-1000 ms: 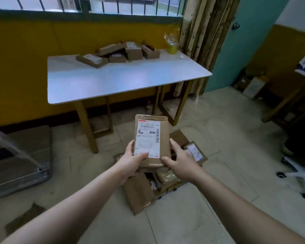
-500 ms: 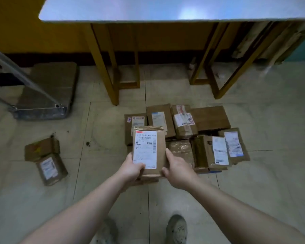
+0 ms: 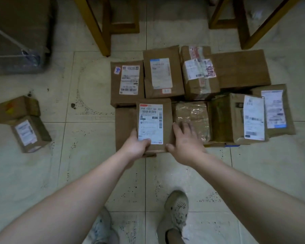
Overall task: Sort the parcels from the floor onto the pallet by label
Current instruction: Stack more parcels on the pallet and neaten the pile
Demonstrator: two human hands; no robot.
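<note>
Nearest you, your two grey shoes (image 3: 176, 208) stand on the pale tiled floor (image 3: 69, 173), and both bare forearms reach forward from them.

Your left hand (image 3: 136, 147) grips the lower left corner of the flat brown paper parcel with a white barcode label (image 3: 154, 125), thumb curled onto the label. Your right hand (image 3: 185, 145) sets its thumb at the parcel's lower right corner. Its fingers (image 3: 187, 125) are spread and fairly straight, blurred, alongside the right edge and over a brown parcel wrapped in shiny clear tape (image 3: 192, 117).

The held parcel sits at the front left of a cluster of brown labelled parcels (image 3: 163, 73) on the floor, above a plain brown one (image 3: 123, 127); you cannot tell whether it touches that one.

Well apart to the left lie two small cardboard cartons (image 3: 30, 134), touching each other. Farther back stand yellow wooden table legs (image 3: 93, 23), and at the far left corner a grey flat platform with a metal bar (image 3: 18, 32).
</note>
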